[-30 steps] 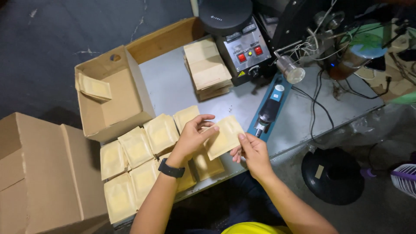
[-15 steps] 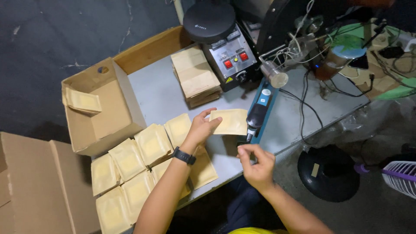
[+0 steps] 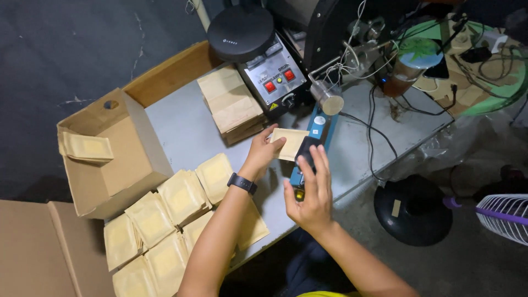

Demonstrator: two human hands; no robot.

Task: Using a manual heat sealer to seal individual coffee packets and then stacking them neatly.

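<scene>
My left hand (image 3: 263,149), with a black watch on the wrist, holds a flat brown paper pouch (image 3: 290,142) by its left edge. The pouch's right edge lies against the blue bar of a sealer (image 3: 317,125) on the grey table (image 3: 181,129). My right hand (image 3: 311,192) is just in front of the sealer. Its fingers are stretched out and rest on the sealer's black arm (image 3: 304,154), with the thumb spread to the side. It grips nothing.
A stack of flat empty pouches (image 3: 232,104) lies beside a control box with red buttons (image 3: 273,77). Several filled pouches (image 3: 165,220) lie in rows at the table's front left. An open cardboard box (image 3: 118,159) stands left; cables, a floor fan (image 3: 506,217) right.
My left hand carried the pouch away from the rows and up to the sealer bar. My right hand let go of the pouch and rose onto the sealer's black arm.
</scene>
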